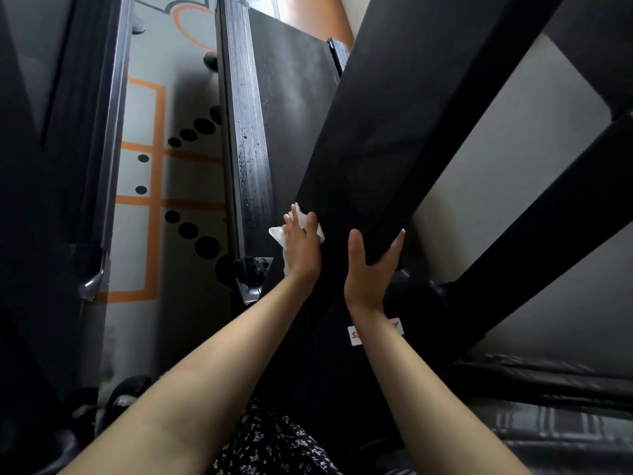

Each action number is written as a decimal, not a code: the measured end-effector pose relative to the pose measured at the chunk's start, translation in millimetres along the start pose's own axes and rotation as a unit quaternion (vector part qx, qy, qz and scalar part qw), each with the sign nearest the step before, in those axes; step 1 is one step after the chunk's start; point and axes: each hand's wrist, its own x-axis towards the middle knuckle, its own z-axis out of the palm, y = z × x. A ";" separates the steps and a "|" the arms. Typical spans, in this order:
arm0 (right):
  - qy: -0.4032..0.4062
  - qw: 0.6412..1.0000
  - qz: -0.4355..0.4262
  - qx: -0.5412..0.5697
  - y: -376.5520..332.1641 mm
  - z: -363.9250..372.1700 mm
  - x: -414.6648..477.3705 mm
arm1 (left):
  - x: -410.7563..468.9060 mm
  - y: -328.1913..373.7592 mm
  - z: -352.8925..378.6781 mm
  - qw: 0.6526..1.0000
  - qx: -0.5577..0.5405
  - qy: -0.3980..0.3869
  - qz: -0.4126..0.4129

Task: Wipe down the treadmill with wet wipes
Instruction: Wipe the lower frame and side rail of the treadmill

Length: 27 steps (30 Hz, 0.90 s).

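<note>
The black treadmill fills the view, its belt [294, 108] running away from me with a ribbed side rail [248, 138] on the left that shows wet drops. A broad black upright [370, 142] of the frame slants up to the right. My left hand [303, 246] presses a white wet wipe [277, 234] flat against the left face of that upright near its base. My right hand [371, 265] holds the upright's right edge, thumb on one side and fingers wrapped round the other.
A second black machine [61, 166] stands at the left. Between them lies a grey floor mat [150, 180] with orange lines and black dots. More black frame bars [548, 214] slant at the right. A white label [356, 334] sits below my right wrist.
</note>
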 end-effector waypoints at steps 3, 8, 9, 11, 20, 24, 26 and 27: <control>0.008 1.000 -0.005 -0.002 2.5 0.7 1.4 | 13.8 2.5 -3.4 0.999 0.025 -0.016 0.019; 0.005 1.000 0.004 0.010 4.1 0.4 2.1 | 29.1 -4.8 -8.1 0.998 -0.007 -0.015 -0.052; 0.003 1.000 0.005 0.010 3.7 0.1 1.9 | 26.0 -5.6 -8.2 0.998 -0.007 -0.016 -0.053; -0.001 1.000 -0.003 0.010 3.4 -0.6 1.5 | 14.2 -7.3 -9.2 0.999 0.004 -0.031 -0.035; -0.064 0.995 -0.070 -0.007 6.5 -13.5 0.9 | -43.9 -34.8 -2.7 0.999 -0.005 -0.034 0.004; -0.080 0.994 -0.067 -0.001 14.3 -17.0 -8.0 | -65.7 -37.7 -1.1 0.998 -0.050 -0.028 -0.001; -0.069 0.995 -0.063 0.016 17.2 -16.6 -12.3 | -76.9 -44.1 -2.9 0.997 -0.063 -0.037 0.001; -0.064 0.996 -0.065 0.018 17.5 -16.4 -12.8 | -81.3 -49.7 -3.4 0.997 -0.059 -0.040 0.004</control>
